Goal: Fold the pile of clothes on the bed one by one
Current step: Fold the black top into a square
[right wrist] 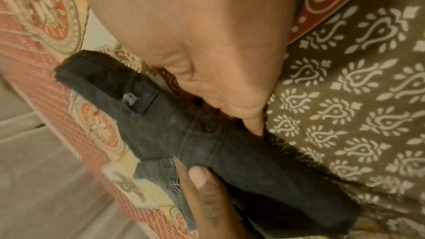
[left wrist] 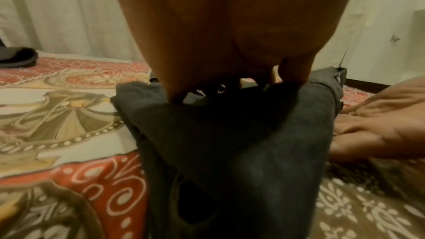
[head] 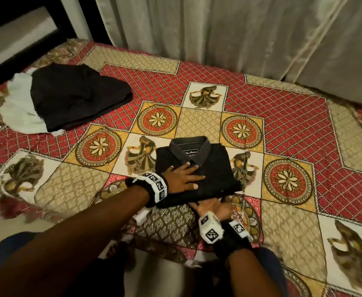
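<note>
Two hands: your left hand [head: 183, 177] is pressing flat on the folded shirt [head: 210, 166]; your right hand [head: 213, 207], palm up, is sliding fingers under its near edge.
Shirt: lying mid-bed [head: 283, 116], soft, light, probably unfolding if pinched.
Hold: you're best supporting it underneath.

Shirt [head: 216, 168]: we see it folded at mid-bed [head: 283, 116], collar away from us.
Left hand [head: 183, 180]: flat on top.
Right hand [head: 213, 207]: at its near edge.
Clothes pile [head: 77, 97]: far left, well apart.
</note>
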